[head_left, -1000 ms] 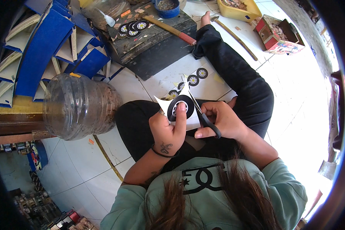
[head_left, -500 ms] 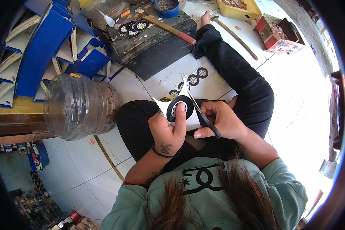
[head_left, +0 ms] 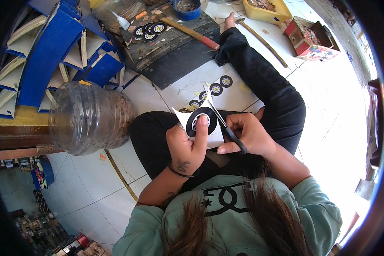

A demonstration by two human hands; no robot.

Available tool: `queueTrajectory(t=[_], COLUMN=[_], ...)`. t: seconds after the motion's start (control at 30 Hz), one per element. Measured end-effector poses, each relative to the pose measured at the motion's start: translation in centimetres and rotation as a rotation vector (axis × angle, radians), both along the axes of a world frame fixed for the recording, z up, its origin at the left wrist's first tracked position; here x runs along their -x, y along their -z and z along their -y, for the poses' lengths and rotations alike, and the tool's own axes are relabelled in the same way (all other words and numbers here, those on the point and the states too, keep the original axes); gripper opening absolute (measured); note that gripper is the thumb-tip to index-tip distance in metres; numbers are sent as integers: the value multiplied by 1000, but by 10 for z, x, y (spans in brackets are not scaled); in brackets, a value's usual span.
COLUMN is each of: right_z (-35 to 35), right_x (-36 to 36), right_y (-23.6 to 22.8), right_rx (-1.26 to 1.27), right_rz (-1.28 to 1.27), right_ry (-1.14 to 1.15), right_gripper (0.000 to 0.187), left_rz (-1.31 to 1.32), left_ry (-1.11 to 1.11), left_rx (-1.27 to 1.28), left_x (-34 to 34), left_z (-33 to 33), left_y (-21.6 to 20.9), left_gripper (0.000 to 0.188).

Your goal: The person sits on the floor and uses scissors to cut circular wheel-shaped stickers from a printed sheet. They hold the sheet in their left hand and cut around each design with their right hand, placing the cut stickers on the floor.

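Over my lap, my left hand (head_left: 184,143) is closed on a white sheet with a printed black wheel (head_left: 208,127), the thumb pressed on the wheel's middle. My right hand (head_left: 248,134) has its fingers in the black handles of a pair of scissors (head_left: 234,140). Their blades point up and away along the right edge of the wheel, against the sheet. The sheet's trimmed upper edge curves into pointed corners. Beyond my hands, a row of printed wheels (head_left: 216,88) lies on the floor, partly hidden by the sheet.
A dark wooden block (head_left: 175,59) carries cut-out wheels (head_left: 149,32), a hammer (head_left: 190,34) and a blue tub (head_left: 186,10). On the left are blue folded boards (head_left: 47,59) and a clear plastic jar (head_left: 87,119). A yellow basin (head_left: 266,12), a scrap box (head_left: 313,38) and another hammer (head_left: 262,42) lie at far right.
The sheet and both hands have shifted very slightly to the right. My grip on the sheet and scissors looks the same.
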State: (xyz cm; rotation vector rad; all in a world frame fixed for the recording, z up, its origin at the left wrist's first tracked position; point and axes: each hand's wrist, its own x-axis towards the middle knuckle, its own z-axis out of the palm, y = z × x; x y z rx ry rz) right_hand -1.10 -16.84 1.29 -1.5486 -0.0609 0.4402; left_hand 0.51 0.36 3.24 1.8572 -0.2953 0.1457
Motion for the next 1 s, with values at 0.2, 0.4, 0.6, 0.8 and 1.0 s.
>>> queueTrajectory(t=[0.2, 0.4, 0.6, 0.8, 1.0], right_z=[5, 5, 10, 20, 24], right_x=[-1, -1, -5, -7, -10], right_y=[-5, -7, -11, -20, -27], right_rx=[45, 70, 89, 200, 230], right_rz=[-47, 20, 22, 20, 64], right_ry=[-57, -26, -57, -114, -159], right_gripper=[42, 48, 48, 49, 49], left_rz=[1, -25, -66, -89, -146], left_ry=[72, 91, 155, 187, 236], left_rx=[-2, 22, 23, 13, -15], left_x=[-3, -2, -4, -6, -6], left_z=[-3, -4, -6, -9, -12], left_y=[-4, -7, -10, -12, -15], left_gripper=[15, 17, 20, 20, 21])
